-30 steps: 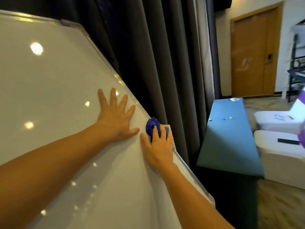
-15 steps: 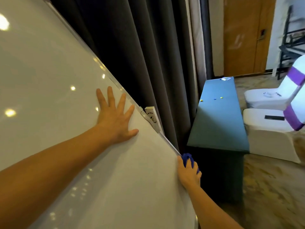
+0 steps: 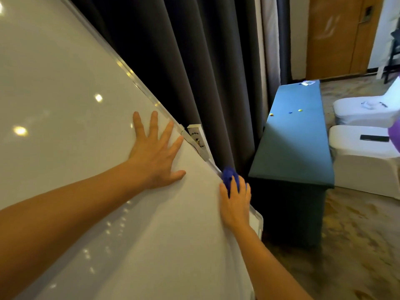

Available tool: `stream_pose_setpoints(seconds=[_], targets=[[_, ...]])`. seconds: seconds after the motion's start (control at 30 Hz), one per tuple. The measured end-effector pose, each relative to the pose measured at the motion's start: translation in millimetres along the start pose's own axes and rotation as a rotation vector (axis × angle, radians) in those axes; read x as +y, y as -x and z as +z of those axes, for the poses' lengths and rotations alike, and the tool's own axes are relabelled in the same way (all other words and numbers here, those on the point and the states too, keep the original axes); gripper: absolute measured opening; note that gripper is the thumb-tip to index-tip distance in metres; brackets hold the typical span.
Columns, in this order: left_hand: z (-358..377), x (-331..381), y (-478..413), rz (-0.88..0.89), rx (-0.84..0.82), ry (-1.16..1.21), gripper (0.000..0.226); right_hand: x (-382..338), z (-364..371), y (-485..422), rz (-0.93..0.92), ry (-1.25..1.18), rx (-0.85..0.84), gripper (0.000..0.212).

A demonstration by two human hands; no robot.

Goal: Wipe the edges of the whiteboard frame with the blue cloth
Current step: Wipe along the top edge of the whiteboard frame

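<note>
A large whiteboard [image 3: 65,148] fills the left of the view, its silver frame edge [image 3: 127,71] running diagonally down to a lower right corner [image 3: 256,221]. My left hand [image 3: 154,152] lies flat on the board surface with fingers spread, holding nothing. My right hand [image 3: 234,202] presses the bunched blue cloth [image 3: 229,175] against the frame's right edge, a little above the lower corner. The cloth pokes out past my fingertips; the rest is hidden under my hand.
Dark grey curtains [image 3: 194,72] hang right behind the board's edge. A white bracket [image 3: 198,137] sticks out at the frame. A teal-covered table [image 3: 296,137] stands to the right, white-covered chairs [image 3: 363,156] beyond it, a wooden door [image 3: 337,33] farther back.
My right hand slid the cloth down the frame's right edge from beside my left hand to near the lower corner. The view has tilted down. My left hand stayed flat on the board.
</note>
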State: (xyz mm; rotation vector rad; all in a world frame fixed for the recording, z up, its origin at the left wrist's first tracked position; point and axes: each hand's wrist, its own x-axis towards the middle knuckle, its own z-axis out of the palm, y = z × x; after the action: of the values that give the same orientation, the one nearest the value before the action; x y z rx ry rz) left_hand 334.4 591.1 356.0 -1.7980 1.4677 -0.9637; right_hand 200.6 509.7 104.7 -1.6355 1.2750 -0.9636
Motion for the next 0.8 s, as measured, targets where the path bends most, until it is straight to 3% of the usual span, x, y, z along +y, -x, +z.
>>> stream_pose_setpoints(seconds=[0.1, 0.2, 0.27, 0.37, 0.47, 0.53, 0.67, 0.73, 0.8], targets=[[3, 9, 5, 0.056, -0.004, -0.013, 0.101, 80, -15, 15, 0.339, 0.028, -0.103, 0.065], [3, 26, 9, 0.13, -0.017, -0.022, 0.098, 73, -21, 12, 0.357, 0.086, -0.183, 0.061], [2, 40, 11, 0.171, -0.049, -0.031, 0.096, 30, -15, 1, 0.247, 0.023, -0.155, 0.062], [1, 58, 11, 0.132, -0.066, -0.047, 0.098, -33, 2, 0, -0.101, -0.118, -0.15, 0.065], [-1, 72, 8, 0.11, -0.061, -0.033, 0.1, -37, 7, 0, -0.32, -0.072, -0.125, 0.057], [0, 77, 5, 0.102, -0.072, -0.052, 0.1, -3, 3, -4, -0.231, -0.028, -0.127, 0.063], [-1, 83, 4, 0.082, -0.098, -0.037, 0.103, 83, -15, 8, 0.24, 0.026, -0.202, 0.064], [-1, 85, 4, 0.07, -0.107, -0.036, 0.105, 82, -19, 3, 0.301, 0.132, -0.288, 0.06], [-2, 88, 7, 0.058, -0.124, -0.036, 0.107, 45, -16, -9, 0.199, 0.165, -0.31, 0.064]])
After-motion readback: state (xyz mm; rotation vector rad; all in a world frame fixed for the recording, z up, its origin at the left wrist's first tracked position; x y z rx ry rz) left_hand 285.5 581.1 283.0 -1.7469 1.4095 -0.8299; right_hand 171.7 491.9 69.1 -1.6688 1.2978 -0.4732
